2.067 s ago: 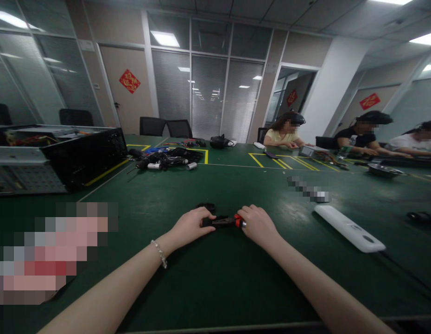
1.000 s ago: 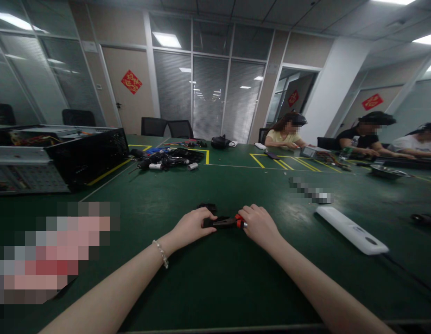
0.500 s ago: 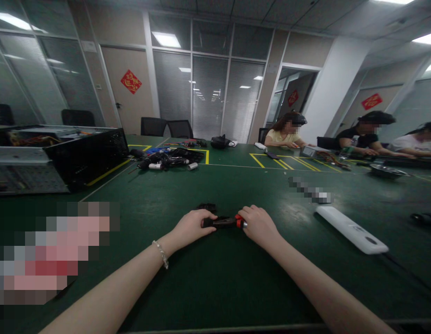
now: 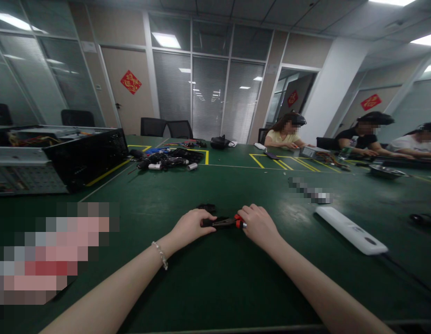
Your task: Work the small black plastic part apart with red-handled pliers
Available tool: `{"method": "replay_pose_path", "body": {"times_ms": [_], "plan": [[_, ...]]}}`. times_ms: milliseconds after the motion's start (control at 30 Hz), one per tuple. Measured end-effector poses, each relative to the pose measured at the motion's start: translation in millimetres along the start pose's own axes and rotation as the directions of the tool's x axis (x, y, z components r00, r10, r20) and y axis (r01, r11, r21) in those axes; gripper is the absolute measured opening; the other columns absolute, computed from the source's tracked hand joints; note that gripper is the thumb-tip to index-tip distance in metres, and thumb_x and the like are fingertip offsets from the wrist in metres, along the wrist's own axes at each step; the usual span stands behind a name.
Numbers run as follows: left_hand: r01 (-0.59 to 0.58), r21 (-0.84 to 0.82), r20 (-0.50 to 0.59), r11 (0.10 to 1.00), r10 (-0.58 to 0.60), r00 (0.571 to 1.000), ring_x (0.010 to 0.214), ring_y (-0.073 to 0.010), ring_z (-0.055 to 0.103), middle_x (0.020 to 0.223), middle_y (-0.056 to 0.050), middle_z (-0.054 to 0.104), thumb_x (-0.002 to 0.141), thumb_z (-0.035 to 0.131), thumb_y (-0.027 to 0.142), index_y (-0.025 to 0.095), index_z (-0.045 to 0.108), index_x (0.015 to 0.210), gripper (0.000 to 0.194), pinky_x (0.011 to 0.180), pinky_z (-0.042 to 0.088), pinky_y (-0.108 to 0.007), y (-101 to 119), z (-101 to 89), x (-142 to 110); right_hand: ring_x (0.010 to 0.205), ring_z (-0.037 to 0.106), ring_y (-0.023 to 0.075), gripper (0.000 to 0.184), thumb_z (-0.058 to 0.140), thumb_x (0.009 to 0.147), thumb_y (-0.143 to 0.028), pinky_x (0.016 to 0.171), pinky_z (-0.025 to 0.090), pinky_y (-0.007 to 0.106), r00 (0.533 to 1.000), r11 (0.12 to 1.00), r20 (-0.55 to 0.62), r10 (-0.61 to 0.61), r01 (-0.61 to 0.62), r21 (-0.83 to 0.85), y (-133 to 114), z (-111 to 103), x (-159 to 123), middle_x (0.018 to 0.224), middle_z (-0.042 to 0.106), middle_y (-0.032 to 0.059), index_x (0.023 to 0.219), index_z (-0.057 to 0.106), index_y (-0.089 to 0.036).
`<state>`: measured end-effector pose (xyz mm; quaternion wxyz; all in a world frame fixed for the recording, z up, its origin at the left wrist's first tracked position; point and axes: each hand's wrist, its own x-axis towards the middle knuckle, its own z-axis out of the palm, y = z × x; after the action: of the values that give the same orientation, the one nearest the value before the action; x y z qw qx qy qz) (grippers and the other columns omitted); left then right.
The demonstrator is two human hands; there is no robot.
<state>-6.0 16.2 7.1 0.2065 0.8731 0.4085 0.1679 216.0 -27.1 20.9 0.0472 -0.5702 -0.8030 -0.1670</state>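
My right hand (image 4: 260, 226) is closed round the red and black handles of a pair of pliers (image 4: 225, 222). The pliers' dark grey jaws point left, towards my other hand. My left hand (image 4: 193, 227) pinches a small black piece (image 4: 207, 223) between thumb and fingers, right at the jaws. What kind of piece it is, and whether the jaws grip it, I cannot make out. Just behind my left fingers a small black object (image 4: 206, 207) lies on the green table (image 4: 208, 287).
An opened computer case (image 4: 86, 160) stands at the left. Further back lies a pile of black cables and tools (image 4: 170, 158). On the right are a white power strip (image 4: 351, 230) with its cord and a metal bowl (image 4: 387, 172). Several people sit at the far right.
Both hands stay in nearly the same place. The pliers look slightly turned, with their grey jaws showing more clearly.
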Motion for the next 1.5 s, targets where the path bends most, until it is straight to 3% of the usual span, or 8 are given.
{"method": "replay_pose_path", "body": {"times_ms": [300, 533, 833, 1500], "plan": [[0.005, 0.013, 0.000, 1.000, -0.005, 1.000, 0.075, -0.0154, 0.053, 0.099, 0.000, 0.058, 0.072, 0.055, 0.042, 0.027, 0.056, 0.105, 0.036, 0.063, 0.039, -0.025, 1.3, -1.7, -2.5, 0.079, 0.047, 0.0168, 0.028, 0.047, 0.069, -0.014, 0.067, 0.034, 0.027, 0.999, 0.998, 0.026, 0.025, -0.026, 0.061, 1.7, 5.7, 0.1, 0.092, 0.059, 0.0045, 0.094, 0.058, -0.018], [-0.006, 0.027, -0.002, 1.000, 0.006, 1.000, 0.073, -0.0149, 0.053, 0.097, 0.000, 0.059, 0.072, 0.057, 0.040, 0.025, 0.057, 0.103, 0.035, 0.062, 0.039, -0.024, 2.2, -1.6, -1.4, 0.082, 0.046, 0.0189, 0.025, 0.047, 0.071, -0.016, 0.068, 0.032, 0.029, 1.000, 1.000, 0.004, 0.009, -0.009, -0.014, -0.8, 1.0, 0.4, 0.092, 0.058, 0.0064, 0.093, 0.058, -0.018], [-0.004, 0.013, -0.001, 1.000, 0.004, 1.000, 0.071, -0.0139, 0.052, 0.096, 0.000, 0.058, 0.072, 0.055, 0.042, 0.027, 0.056, 0.104, 0.035, 0.059, 0.038, -0.024, 1.8, -1.2, -2.1, 0.079, 0.047, 0.0168, 0.027, 0.048, 0.068, -0.014, 0.066, 0.033, 0.027, 0.999, 0.997, 0.028, 0.035, -0.036, 0.061, 1.7, 7.8, 0.3, 0.091, 0.059, 0.0036, 0.093, 0.058, -0.020], [-0.013, 0.014, -0.020, 1.000, 0.013, 1.000, 0.069, -0.0130, 0.052, 0.094, 0.002, 0.058, 0.071, 0.057, 0.042, 0.028, 0.057, 0.101, 0.033, 0.058, 0.038, -0.023, 0.2, -0.2, -2.0, 0.080, 0.047, 0.0180, 0.026, 0.048, 0.070, -0.015, 0.067, 0.033, 0.028, 1.000, 1.000, 0.011, 0.009, -0.009, 0.018, 0.9, 3.5, 0.3, 0.092, 0.058, 0.0065, 0.094, 0.058, -0.018]]}}
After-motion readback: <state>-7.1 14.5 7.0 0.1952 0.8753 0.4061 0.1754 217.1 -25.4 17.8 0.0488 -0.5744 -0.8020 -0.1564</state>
